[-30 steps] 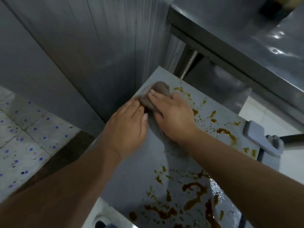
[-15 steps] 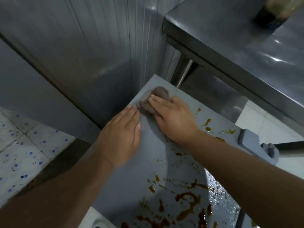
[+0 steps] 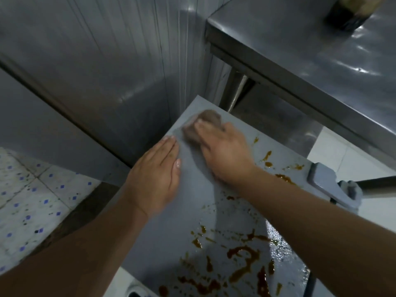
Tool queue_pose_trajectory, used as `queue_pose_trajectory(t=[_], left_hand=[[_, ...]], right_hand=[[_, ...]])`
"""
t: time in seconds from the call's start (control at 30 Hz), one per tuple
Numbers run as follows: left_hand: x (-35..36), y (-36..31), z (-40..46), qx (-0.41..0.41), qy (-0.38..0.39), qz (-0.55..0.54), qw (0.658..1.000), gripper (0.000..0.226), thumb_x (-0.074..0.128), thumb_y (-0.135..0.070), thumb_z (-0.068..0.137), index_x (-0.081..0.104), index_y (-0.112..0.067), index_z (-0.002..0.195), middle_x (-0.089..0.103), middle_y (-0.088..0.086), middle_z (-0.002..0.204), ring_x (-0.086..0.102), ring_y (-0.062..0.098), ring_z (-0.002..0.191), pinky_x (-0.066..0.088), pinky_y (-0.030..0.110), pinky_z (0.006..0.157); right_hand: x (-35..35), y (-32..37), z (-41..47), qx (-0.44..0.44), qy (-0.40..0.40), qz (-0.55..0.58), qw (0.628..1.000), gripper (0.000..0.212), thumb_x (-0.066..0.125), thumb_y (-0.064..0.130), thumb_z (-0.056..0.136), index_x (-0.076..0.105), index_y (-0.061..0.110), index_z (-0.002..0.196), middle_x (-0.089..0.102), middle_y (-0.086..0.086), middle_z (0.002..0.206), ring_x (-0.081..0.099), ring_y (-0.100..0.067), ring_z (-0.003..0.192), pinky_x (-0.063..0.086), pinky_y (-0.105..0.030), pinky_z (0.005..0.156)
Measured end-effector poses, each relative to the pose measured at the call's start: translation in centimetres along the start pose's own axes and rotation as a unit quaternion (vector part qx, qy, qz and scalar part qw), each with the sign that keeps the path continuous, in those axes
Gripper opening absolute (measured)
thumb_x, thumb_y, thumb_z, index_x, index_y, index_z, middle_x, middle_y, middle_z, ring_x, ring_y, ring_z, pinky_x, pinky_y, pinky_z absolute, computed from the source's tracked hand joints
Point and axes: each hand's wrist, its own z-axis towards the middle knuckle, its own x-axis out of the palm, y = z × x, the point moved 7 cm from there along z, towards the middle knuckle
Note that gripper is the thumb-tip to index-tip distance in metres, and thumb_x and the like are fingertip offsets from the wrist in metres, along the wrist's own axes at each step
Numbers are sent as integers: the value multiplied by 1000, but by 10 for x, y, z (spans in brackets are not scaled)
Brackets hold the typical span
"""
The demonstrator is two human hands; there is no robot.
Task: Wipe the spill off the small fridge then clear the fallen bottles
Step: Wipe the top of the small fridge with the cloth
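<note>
- Right-hand grip [image 3: 222, 153]: the fingers lie over a crumpled brown cloth [image 3: 201, 125] and press it down on the far left corner of the small fridge top [image 3: 192, 211]; they bend slightly over the wad, and whether they actually clasp it cannot be told through the blur.
- Left-hand grip [image 3: 156, 176]: holds nothing; the palm rests flat on the fridge top with fingers straight and together, thumb alongside, just beside the cloth but apart from it, near the left edge of the lid.
- Head view, the task's thing: the brown spill [image 3: 242, 260] lies in thick streaks and drops over the near part of the grey lid, under and between the two forearms, with a wet shiny patch to its right. Smaller drops [image 3: 266, 156] are scattered along the right side, beyond the right wrist. The stretch of lid between the hands looks clean.
- Head view, surroundings: a grey hinge bracket [image 3: 327, 185] sticks out at the right edge of the fridge. Above and to the right stands a steel desk [image 3: 300, 50], carrying a dark bottle [image 3: 347, 16] at the picture's top edge, only partly in view and blurred. Ribbed metal wall panels [image 3: 107, 61] rise behind the fridge; white floor tiles with blue specks [image 3: 32, 200] show at the lower left.
</note>
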Motion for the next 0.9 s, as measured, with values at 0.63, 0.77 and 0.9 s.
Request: queue_pose_trajectory(t=[0.63, 0.77, 0.9], left_hand=[[1, 2, 0, -14, 18, -6, 1000, 61, 15, -29, 99, 60, 10, 112, 61, 22, 118, 60, 33, 109, 35, 32, 100], [0, 3, -3, -16, 7, -20, 1000, 48, 28, -21, 96, 60, 11, 111, 62, 24, 116, 61, 35, 107, 47, 42, 94], [0, -2, -6, -16, 60, 1, 998, 53, 24, -25, 96, 57, 13, 115, 59, 27, 119, 58, 36, 111, 41, 43, 98]], right_hand=[[7, -30, 40, 169, -33, -40, 984, 30, 35, 24, 99, 52, 6, 117, 56, -11, 118, 46, -34, 104, 34, -38, 74], [6, 4, 9, 83, -50, 0, 995, 33, 44, 17, 93, 57, 6, 121, 58, -9, 124, 51, -38, 96, 40, -42, 73], [15, 3, 7, 47, 49, 29, 997, 44, 35, 24, 99, 35, 19, 143, 32, 3, 149, 40, -32, 114, 35, -40, 93]])
